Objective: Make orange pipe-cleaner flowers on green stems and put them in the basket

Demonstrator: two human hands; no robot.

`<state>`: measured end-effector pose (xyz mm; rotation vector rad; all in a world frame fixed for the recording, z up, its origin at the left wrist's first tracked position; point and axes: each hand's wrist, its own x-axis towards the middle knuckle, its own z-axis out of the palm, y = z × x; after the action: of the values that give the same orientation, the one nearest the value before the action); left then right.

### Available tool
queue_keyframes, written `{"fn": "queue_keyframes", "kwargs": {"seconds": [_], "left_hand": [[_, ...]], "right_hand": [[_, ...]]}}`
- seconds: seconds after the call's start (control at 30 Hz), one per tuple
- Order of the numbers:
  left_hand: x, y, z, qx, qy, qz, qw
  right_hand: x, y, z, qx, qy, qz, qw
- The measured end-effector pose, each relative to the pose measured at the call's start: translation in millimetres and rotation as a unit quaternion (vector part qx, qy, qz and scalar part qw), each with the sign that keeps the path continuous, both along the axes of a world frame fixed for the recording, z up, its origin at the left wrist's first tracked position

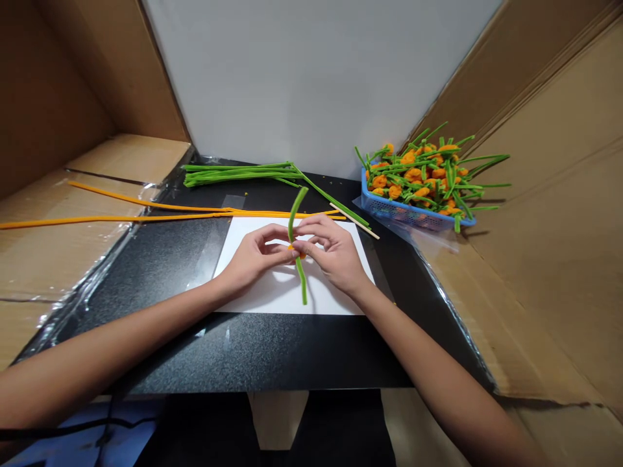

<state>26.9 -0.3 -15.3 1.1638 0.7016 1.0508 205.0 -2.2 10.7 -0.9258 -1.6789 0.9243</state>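
Green strip (304,285) and orange piece (302,255) pinched above white sheet (272,299)

A person's dark-clothed legs (345,428) show below the front edge of a black bench (292,357), with bare forearms reaching in from both sides. Over the white sheet, the left hand (250,259) narrows thumb and fingertips on the small orange piece, while the right hand (335,254) pinches the green strip right beside it. The strip's curved upper end rises above the fingers and its lower end hangs toward the sheet. Fingers cover the crossing, so whether the orange piece wraps the strip or merely presses against it cannot be told. Behind the hands, long orange strands (97,221) stretch leftward past the bench's edge. Farther back lies a green bundle (238,174); loose green lengths (316,186) slant away to its right, near a pale thin stick (360,224). At far right, a blue basket (413,214) brims with orange-and-green pieces (418,175) before cardboard panels (559,194). A pale wall (316,78) closes the scene.
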Motion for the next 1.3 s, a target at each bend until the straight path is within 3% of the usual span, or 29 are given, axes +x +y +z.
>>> {"fn": "queue_keyframes", "kwargs": {"seconds": [0.13,0.27,0.37,0.57,0.73,0.83,0.97,1.3], "left_hand": [[2,1,1.1,-0.012,0.006,0.017,1.000],[3,1,4.7,-0.052,-0.032,0.070,0.996],[3,1,5.1,-0.066,-0.060,0.095,0.991],[2,0,-1.4,-0.012,-0.045,0.114,0.992],[3,-5,4.9,0.106,0.027,0.154,0.982],[4,-8,8.3,0.145,0.053,0.168,0.974],[4,-8,5.4,0.138,0.073,0.161,0.974],[3,-6,4.5,0.099,0.062,0.151,0.982]], "right_hand": [[0,-2,2.1,-0.026,0.026,0.004,0.999],[5,0,2.2,0.006,-0.016,0.057,0.998],[8,3,0.2,-0.004,-0.032,0.051,0.998],[3,5,-8.1,-0.080,0.037,0.020,0.996],[-1,3,-9.2,-0.122,0.035,-0.010,0.992],[-3,1,-6.5,-0.112,0.035,-0.049,0.992],[-7,-2,-3.5,-0.095,0.046,-0.095,0.990],[-5,-7,3.8,0.002,-0.094,-0.074,0.993]]}}
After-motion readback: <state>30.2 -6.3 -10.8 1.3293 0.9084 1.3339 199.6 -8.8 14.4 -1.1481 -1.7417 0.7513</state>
